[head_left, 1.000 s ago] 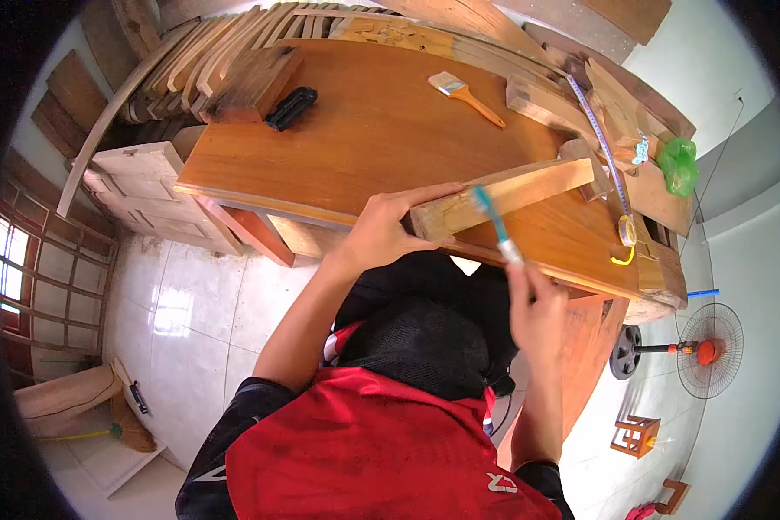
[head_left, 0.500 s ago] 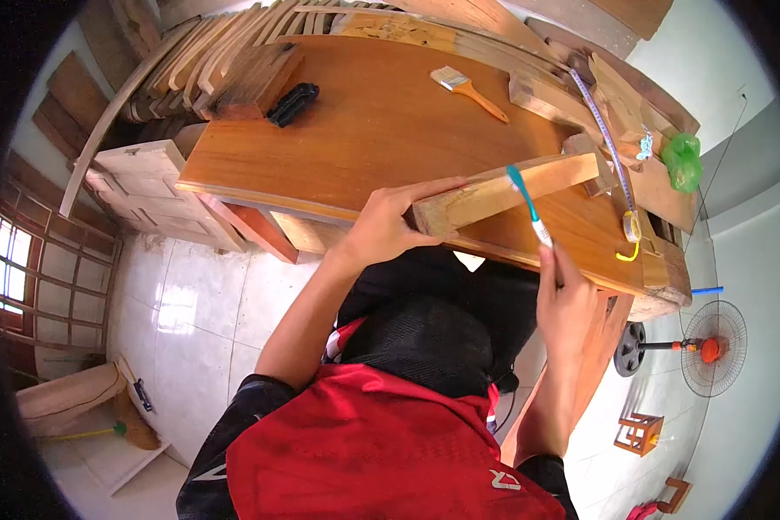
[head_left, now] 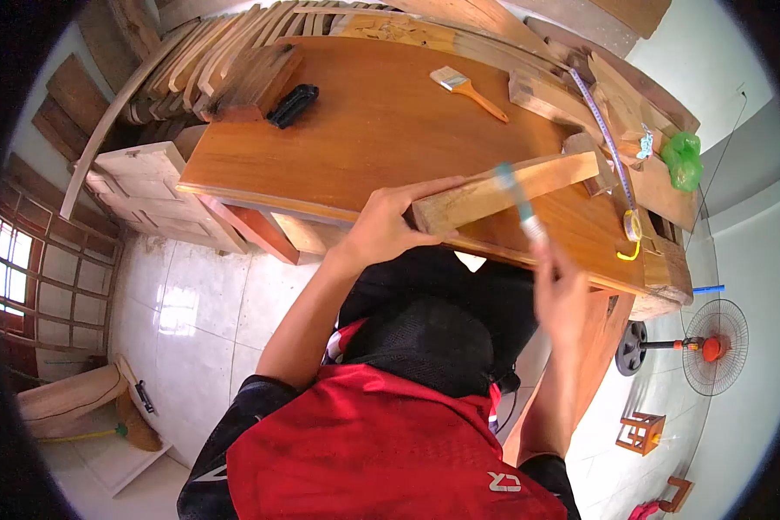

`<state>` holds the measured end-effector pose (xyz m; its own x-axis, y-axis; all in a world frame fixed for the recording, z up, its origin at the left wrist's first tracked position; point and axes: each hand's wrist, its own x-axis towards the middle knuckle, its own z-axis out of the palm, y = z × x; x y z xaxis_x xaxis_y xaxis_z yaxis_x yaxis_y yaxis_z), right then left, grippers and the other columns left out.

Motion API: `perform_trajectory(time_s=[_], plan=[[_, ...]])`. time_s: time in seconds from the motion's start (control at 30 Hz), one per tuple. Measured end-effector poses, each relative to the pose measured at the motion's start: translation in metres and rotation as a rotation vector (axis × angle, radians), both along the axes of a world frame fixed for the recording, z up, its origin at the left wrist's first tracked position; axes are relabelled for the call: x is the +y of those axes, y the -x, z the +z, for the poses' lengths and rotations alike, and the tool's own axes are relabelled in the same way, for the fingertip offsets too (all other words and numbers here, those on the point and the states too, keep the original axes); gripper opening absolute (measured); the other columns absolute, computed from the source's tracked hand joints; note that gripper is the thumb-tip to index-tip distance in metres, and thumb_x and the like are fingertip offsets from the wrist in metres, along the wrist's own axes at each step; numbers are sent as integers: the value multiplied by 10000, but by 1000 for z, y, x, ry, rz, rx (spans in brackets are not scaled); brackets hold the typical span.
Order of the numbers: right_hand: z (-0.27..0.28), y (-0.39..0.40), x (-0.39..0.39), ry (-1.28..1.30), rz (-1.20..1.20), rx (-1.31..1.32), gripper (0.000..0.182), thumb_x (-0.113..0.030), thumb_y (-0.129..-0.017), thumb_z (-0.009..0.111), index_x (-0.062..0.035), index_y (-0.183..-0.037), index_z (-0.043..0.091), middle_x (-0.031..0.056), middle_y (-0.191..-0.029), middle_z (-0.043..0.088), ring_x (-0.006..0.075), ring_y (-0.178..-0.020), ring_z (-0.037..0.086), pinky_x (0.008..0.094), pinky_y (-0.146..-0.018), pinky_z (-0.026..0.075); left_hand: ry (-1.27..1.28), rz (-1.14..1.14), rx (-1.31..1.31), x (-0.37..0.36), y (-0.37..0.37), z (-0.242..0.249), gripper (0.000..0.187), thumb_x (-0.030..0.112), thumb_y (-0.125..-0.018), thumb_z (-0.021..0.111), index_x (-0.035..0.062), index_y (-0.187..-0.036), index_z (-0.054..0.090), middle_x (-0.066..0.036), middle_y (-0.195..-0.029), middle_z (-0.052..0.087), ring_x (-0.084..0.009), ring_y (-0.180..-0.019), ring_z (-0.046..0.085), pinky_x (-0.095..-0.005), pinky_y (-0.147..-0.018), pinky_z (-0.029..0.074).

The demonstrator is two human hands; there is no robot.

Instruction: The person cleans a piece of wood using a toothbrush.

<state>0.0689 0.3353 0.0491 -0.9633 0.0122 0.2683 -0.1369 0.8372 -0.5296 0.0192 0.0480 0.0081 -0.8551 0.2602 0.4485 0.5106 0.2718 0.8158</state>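
Observation:
A squared wooden block (head_left: 494, 191) lies slantwise over the front of the brown table (head_left: 364, 113). My left hand (head_left: 390, 221) grips its near left end, fingers along the far side and thumb underneath. In my right hand (head_left: 561, 290) is a teal and white toothbrush (head_left: 524, 208), blurred by motion, its head overlapping the upper face of the block. The block's far right end rests by a smaller wood piece (head_left: 594, 165).
A paintbrush (head_left: 468, 91) and a black object (head_left: 293, 106) lie farther back on the table. To the right are an extended tape measure (head_left: 631, 227), wood offcuts (head_left: 555, 100) and a green plastic bag (head_left: 683, 160). A fan (head_left: 713, 348) stands at the right.
The toothbrush has shifted slightly left along the block with my right hand and is now blurred. My left hand and the block have stayed in place.

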Motion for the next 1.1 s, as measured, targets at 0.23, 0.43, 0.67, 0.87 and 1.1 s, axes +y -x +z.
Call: perform_trajectory(time_s=[0.23,0.43,0.67,0.87,1.1], plan=[[-10,-24,-22,56,277,84,273,-350,-1042,734,-92,-1118,779,256,-722,669,468,-697,699,494,-600,529,-14,-5,-73,0,-2,1,703,149,-825,888,55,-1482,655,-161,-1372,750,-198,-1228,727,-350,-1055,545],[5,-1,8,-40,-69,73,339,-386,-1082,673,-65,-1089,782,248,-720,669,484,-683,678,531,-574,508,3,6,-47,1,0,-1,707,160,-822,894,53,-1479,656,-145,-1345,763,-159,-1220,710,-346,-1058,535],[9,8,14,52,-119,1,359,-386,-1095,650,-59,-1116,797,237,-670,644,418,-556,630,472,-530,465,5,-6,-55,0,-2,-3,718,145,-823,898,41,-1487,644,-143,-1366,754,-164,-1234,704,-347,-1087,521],[17,-27,-14,11,132,-3,307,-324,-1063,711,-35,-1139,786,259,-675,623,438,-596,637,464,-591,505,-41,-20,-78,0,0,0,718,146,-829,895,48,-1493,640,-143,-1385,746,-175,-1254,703,-355,-1100,523],[16,-8,11,-65,-73,-19,371,-381,-1091,656,-27,-1106,767,278,-737,647,493,-675,647,497,-601,495,-3,6,-59,-1,2,0,717,154,-842,893,42,-1499,629,-130,-1392,745,-170,-1255,701,-353,-1101,524]])
